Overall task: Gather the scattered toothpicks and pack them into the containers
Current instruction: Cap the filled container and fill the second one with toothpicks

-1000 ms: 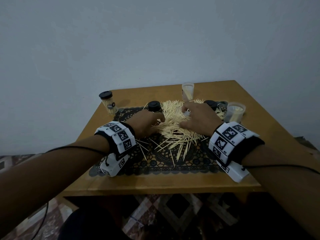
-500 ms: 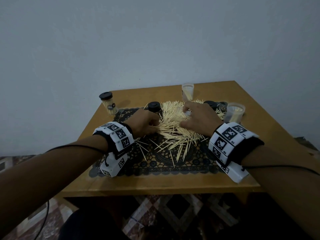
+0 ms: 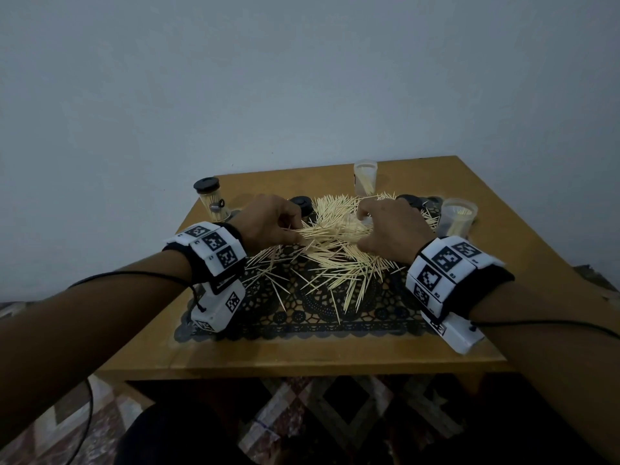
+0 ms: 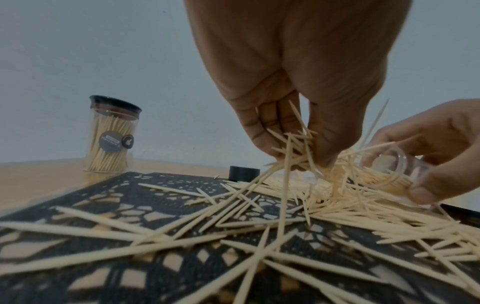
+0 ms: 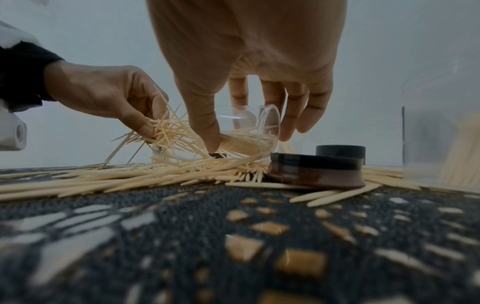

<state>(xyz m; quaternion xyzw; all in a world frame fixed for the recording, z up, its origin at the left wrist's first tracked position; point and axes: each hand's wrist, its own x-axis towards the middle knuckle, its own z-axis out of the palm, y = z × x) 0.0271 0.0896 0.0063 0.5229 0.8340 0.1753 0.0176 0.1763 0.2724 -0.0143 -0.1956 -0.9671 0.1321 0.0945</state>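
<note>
1. Toothpicks: your left hand pinches a bunch above the pile mid-mat.
2. Your right hand grips a tilted clear container beside them.
3. Lidded container stands near the table's far-left corner.

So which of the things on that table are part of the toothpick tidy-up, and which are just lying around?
Part of the job:
- scattered toothpicks
- clear container tipped on its side in the right hand
- bunch of toothpicks pinched by the left hand
- two open containers
- black lids

Lying about:
- capped full jar
- black lace mat
</note>
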